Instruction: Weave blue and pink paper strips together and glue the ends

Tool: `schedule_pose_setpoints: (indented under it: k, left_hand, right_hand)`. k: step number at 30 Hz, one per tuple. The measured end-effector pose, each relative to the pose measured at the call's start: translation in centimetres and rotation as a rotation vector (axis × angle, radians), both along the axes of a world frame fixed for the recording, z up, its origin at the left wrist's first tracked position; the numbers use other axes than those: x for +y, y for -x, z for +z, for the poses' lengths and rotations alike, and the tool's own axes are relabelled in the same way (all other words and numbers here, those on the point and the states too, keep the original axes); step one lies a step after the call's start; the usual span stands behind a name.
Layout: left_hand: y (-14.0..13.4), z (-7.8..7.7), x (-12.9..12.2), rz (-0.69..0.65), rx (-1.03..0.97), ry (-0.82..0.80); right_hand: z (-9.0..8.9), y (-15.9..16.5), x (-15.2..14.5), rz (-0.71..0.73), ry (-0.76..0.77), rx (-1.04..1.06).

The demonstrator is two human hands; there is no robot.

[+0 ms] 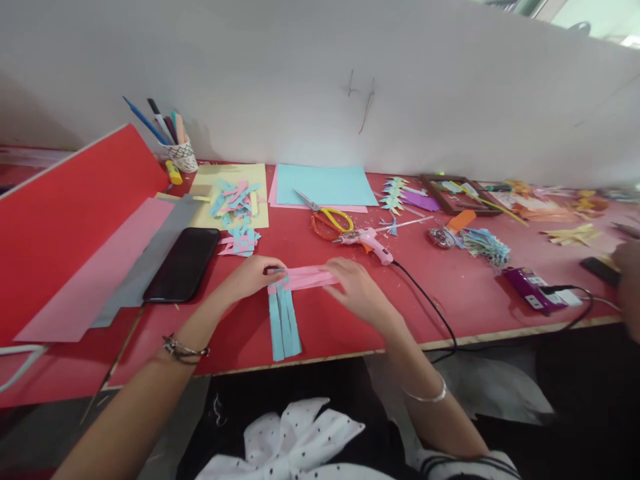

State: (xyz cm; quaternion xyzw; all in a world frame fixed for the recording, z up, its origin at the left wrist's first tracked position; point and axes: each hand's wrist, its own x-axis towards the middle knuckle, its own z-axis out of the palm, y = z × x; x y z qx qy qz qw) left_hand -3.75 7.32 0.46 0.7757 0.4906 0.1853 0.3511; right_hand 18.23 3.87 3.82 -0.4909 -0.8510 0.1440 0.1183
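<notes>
Pink paper strips (307, 277) run sideways between my two hands and cross light blue paper strips (284, 327) that hang toward the table's front edge. At the crossing, a small pink and blue woven corner shows. My left hand (257, 275) is closed on that corner, its fingertips at the top left. My right hand (353, 287) grips the right ends of the pink strips, thumb below and fingers above. Just beyond my hands lie a pink glue gun (367, 241) and scissors with yellow and red handles (333, 219). A small woven paper piece (240, 241) lies behind my left hand.
A black phone (183, 265) lies left, beside a leaning red board (80, 220). Paper scraps (236, 200), blue sheets (325, 185) and a pen cup (181, 157) stand along the wall. Right are a purple power strip (534, 290), a wooden tray (463, 195) and another person's hand (627, 280).
</notes>
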Motion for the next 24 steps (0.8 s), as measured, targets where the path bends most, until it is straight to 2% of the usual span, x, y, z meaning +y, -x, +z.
schedule_pose_setpoints:
  k: [4, 7, 10, 14, 19, 24]
  left_hand:
    - [-0.1, -0.2, -0.7, 0.022, 0.058, -0.052]
    - [0.0, -0.2, -1.3, 0.063, 0.127, -0.163]
    - [0.5, -0.2, -1.6, -0.009, 0.135, -0.228]
    - [1.8, -0.5, -2.1, -0.105, 0.121, -0.171]
    - [2.4, -0.9, -2.8, -0.118, 0.149, -0.179]
    - [2.1, -0.7, -2.8, -0.127, 0.228, -0.243]
  right_hand:
    - [-1.0, 1.9, 0.9, 0.073, 0.025, -0.232]
    - [-1.2, 2.0, 1.0, 0.056, 0.007, -0.267]
    - [-1.4, 1.8, 0.9, 0.036, 0.019, -0.232]
    - [-1.7, 1.8, 0.8, 0.007, 0.056, -0.144]
    - [-1.9, 1.9, 1.0, -0.038, 0.079, -0.054]
    - [-1.2, 1.2, 1.1, -0.113, 0.109, 0.081]
